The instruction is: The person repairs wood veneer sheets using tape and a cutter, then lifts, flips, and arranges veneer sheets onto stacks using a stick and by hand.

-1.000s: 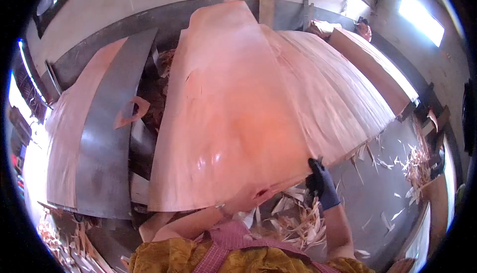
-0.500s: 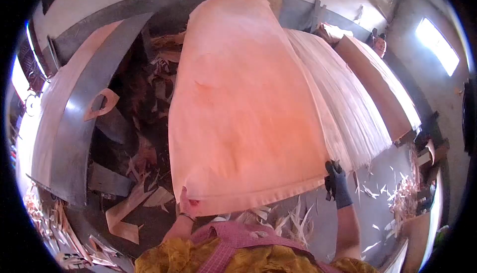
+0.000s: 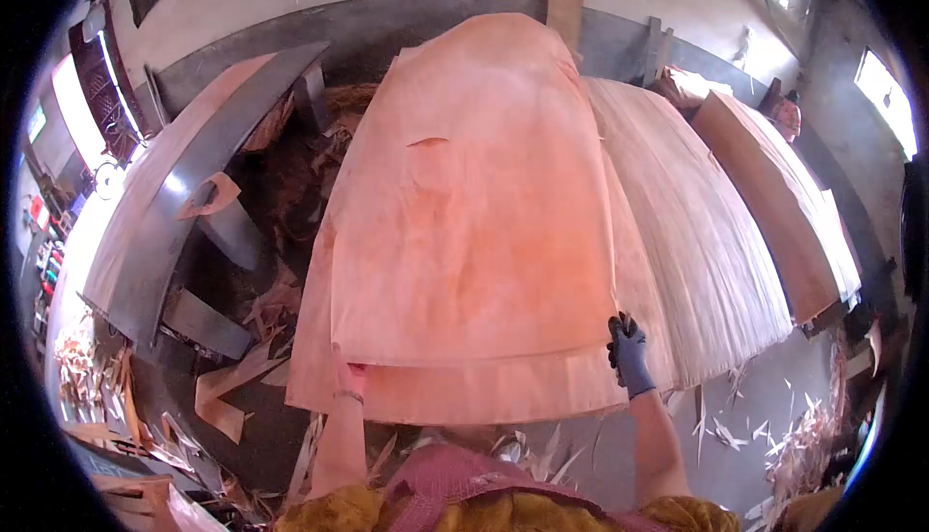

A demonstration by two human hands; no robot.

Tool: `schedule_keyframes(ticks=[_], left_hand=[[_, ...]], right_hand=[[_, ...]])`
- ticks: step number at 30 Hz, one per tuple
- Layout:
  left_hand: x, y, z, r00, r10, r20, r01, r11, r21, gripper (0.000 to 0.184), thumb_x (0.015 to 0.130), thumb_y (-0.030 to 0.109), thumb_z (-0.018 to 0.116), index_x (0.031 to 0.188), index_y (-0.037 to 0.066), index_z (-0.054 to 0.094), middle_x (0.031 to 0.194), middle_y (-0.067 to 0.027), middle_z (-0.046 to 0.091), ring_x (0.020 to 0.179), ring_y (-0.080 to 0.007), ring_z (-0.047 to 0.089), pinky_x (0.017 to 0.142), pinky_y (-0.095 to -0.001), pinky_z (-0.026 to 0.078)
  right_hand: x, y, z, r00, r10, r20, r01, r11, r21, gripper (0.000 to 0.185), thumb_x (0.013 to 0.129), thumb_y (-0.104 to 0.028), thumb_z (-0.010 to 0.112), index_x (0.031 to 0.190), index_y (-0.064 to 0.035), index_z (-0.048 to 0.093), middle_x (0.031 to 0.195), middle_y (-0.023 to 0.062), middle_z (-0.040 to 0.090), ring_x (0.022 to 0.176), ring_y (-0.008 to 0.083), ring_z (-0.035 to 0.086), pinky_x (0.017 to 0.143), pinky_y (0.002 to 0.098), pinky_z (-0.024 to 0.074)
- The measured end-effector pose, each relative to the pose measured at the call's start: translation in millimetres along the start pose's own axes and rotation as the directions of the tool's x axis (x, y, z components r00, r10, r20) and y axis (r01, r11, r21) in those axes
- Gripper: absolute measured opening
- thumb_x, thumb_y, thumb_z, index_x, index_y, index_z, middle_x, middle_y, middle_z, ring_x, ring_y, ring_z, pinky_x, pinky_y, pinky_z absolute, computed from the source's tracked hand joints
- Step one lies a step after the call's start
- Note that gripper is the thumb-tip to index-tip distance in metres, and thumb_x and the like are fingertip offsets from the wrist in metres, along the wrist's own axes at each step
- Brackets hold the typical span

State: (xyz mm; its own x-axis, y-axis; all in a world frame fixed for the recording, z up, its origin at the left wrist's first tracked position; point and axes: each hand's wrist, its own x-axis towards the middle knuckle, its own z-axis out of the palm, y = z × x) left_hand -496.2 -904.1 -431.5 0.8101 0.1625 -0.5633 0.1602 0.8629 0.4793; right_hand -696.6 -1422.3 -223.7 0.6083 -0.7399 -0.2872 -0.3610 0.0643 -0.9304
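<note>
A large, thin, orange-pink wood veneer sheet (image 3: 474, 242) stretches out in front of me, with a small split near its upper left part. My left hand (image 3: 350, 377), bare, grips the near left corner of this sheet; most of its fingers are hidden beneath. At the near right corner, my right hand (image 3: 631, 353), in a grey-black glove, is closed on the same sheet's edge. Below the held sheet lies another veneer sheet (image 3: 484, 392), whose near edge and sides show past it.
To the right are a pale veneer stack (image 3: 697, 232) and a brown-sided stack (image 3: 774, 203). A grey metal table (image 3: 155, 232) carrying veneer stands at left. Scraps (image 3: 227, 397) and shavings (image 3: 803, 445) litter the floor. Another person (image 3: 789, 116) is at the far right.
The held sheet has shifted away from me and left, uncovering the near edge of the sheet beneath. Both hands moved forward with it, keeping hold. The camera view has also shifted.
</note>
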Motion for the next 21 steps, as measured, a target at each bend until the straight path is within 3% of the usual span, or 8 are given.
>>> schedule_keyframes(ticks=[2,5,8,11,13,15,17,21], left_hand=[[35,-13,-4,0.991,0.116,0.067,-0.123,0.985,0.118,0.036,0.097,0.036,0.051,0.118,0.008,0.058,0.108,-0.0087,0.066,0.098,-0.0249,0.063,0.085,-0.0416,0.054],[-1,-23,5,0.962,0.176,0.210,-0.210,0.966,0.153,0.040,0.099,0.039,0.047,0.121,0.006,0.056,0.116,-0.0093,0.063,0.103,-0.0257,0.061,0.087,-0.0421,0.054],[-19,-19,14,0.998,0.057,0.039,-0.058,0.998,0.010,0.042,0.101,0.039,0.042,0.123,0.005,0.053,0.122,-0.0108,0.061,0.107,-0.0264,0.060,0.090,-0.0436,0.052],[33,-20,-27,0.981,0.187,0.047,-0.192,0.962,0.193,0.043,0.102,0.037,0.040,0.128,0.004,0.049,0.128,-0.0115,0.057,0.113,-0.0271,0.057,0.094,-0.0435,0.050],[22,-11,-25,0.984,0.176,-0.033,-0.152,0.921,0.360,0.044,0.102,0.037,0.040,0.130,0.004,0.047,0.128,-0.0118,0.056,0.114,-0.0276,0.057,0.095,-0.0430,0.050],[12,-4,-23,0.987,0.159,0.016,-0.155,0.934,0.321,0.045,0.102,0.037,0.040,0.132,0.003,0.045,0.129,-0.0122,0.055,0.114,-0.0280,0.057,0.096,-0.0428,0.050],[7,0,-37,0.968,0.159,0.196,-0.175,0.982,0.069,0.046,0.102,0.036,0.039,0.134,0.003,0.044,0.129,-0.0127,0.055,0.114,-0.0283,0.057,0.096,-0.0428,0.050],[29,16,-68,0.976,0.205,0.070,-0.215,0.951,0.221,0.050,0.102,0.038,0.037,0.137,0.003,0.040,0.133,-0.0136,0.052,0.119,-0.0300,0.054,0.101,-0.0447,0.046]], right_hand=[[24,11,-2,0.998,-0.016,0.053,0.015,1.000,0.010,0.040,0.091,-0.036,0.065,0.122,-0.0119,0.060,0.058,-0.0019,0.048,0.040,0.0076,0.041,0.035,0.0251,0.0343],[26,34,-5,1.000,0.009,-0.029,-0.011,0.997,-0.074,0.042,0.090,-0.037,0.066,0.123,-0.0110,0.059,0.060,-0.0016,0.049,0.042,0.0077,0.044,0.036,0.0249,0.0347],[36,83,-11,0.998,0.029,-0.051,-0.036,0.990,-0.135,0.047,0.091,-0.034,0.065,0.130,-0.0097,0.055,0.062,-0.0010,0.051,0.044,0.0079,0.045,0.037,0.0250,0.0359],[56,113,-5,0.999,-0.009,-0.033,0.007,0.998,-0.066,0.048,0.091,-0.033,0.065,0.131,-0.0099,0.054,0.062,-0.0001,0.052,0.044,0.0080,0.046,0.038,0.0254,0.0371],[56,134,-5,1.000,-0.008,-0.030,0.005,0.994,-0.111,0.047,0.091,-0.033,0.066,0.131,-0.0099,0.055,0.062,-0.0001,0.052,0.044,0.0080,0.046,0.038,0.0253,0.0369],[38,148,-3,0.996,0.069,-0.048,-0.075,0.989,-0.126,0.048,0.091,-0.033,0.065,0.132,-0.0098,0.054,0.061,-0.0001,0.051,0.043,0.0084,0.045,0.037,0.0253,0.0370],[32,179,1,0.997,0.049,-0.062,-0.059,0.984,-0.169,0.049,0.092,-0.033,0.064,0.133,-0.0090,0.053,0.063,0.0014,0.054,0.042,0.0094,0.045,0.037,0.0257,0.0376],[33,197,17,0.993,0.099,-0.057,-0.108,0.977,-0.182,0.048,0.092,-0.030,0.064,0.133,-0.0074,0.053,0.061,0.0000,0.053,0.046,0.0088,0.046,0.040,0.0280,0.0389]])
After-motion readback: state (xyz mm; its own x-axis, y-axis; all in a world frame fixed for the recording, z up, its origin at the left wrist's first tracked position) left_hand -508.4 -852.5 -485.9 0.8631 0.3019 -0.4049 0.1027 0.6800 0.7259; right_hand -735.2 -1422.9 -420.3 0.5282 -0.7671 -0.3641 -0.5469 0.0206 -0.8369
